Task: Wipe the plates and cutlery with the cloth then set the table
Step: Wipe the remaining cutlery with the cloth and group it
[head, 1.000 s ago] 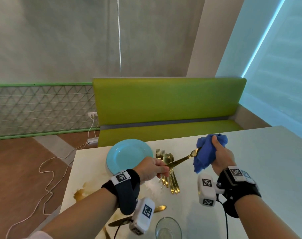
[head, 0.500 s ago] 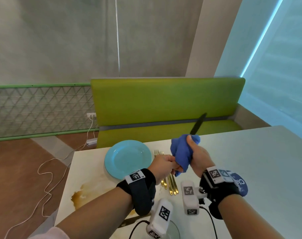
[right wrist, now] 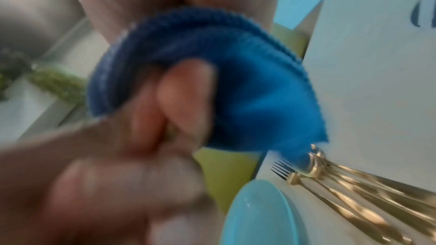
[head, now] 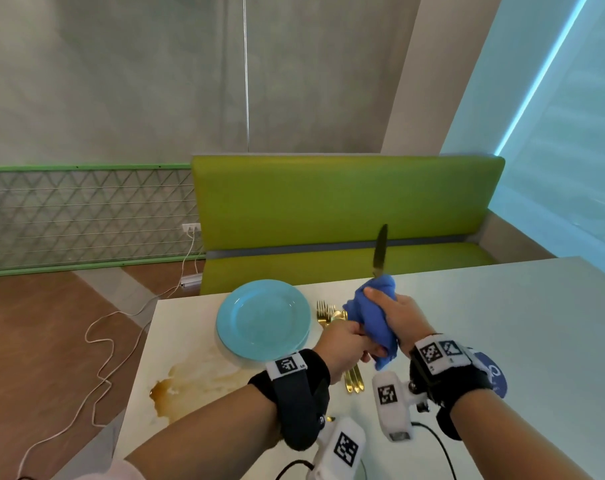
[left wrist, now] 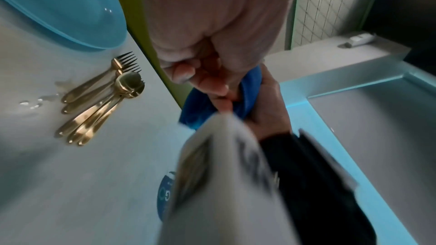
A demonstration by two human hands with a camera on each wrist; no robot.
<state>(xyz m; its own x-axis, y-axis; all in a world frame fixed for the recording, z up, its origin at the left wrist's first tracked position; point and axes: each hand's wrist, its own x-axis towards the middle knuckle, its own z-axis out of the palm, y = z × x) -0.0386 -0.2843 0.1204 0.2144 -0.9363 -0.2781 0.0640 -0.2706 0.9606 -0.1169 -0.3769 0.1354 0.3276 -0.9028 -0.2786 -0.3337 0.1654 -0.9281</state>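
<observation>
Both hands meet above the pale, smooth bench [head: 502,323]. Right hand [head: 403,317] fingers [head: 375,293] curl round a bunched, nubbly blue cloth [head: 370,315] wrapped about a knife [head: 379,251], whose slim dark blade stands upright out of it. Left hand [head: 342,344] fingers [left wrist: 181,74] pinch the handle end below. Beside them lie a glossy round turquoise plate [head: 263,320] and a cluster of gold forks and spoons [left wrist: 101,98].

Plate [head: 259,320] set far-left on table [head: 502,341]; cutlery pile [head: 328,315] laid just right of it; bench [head: 346,216] placed behind.
</observation>
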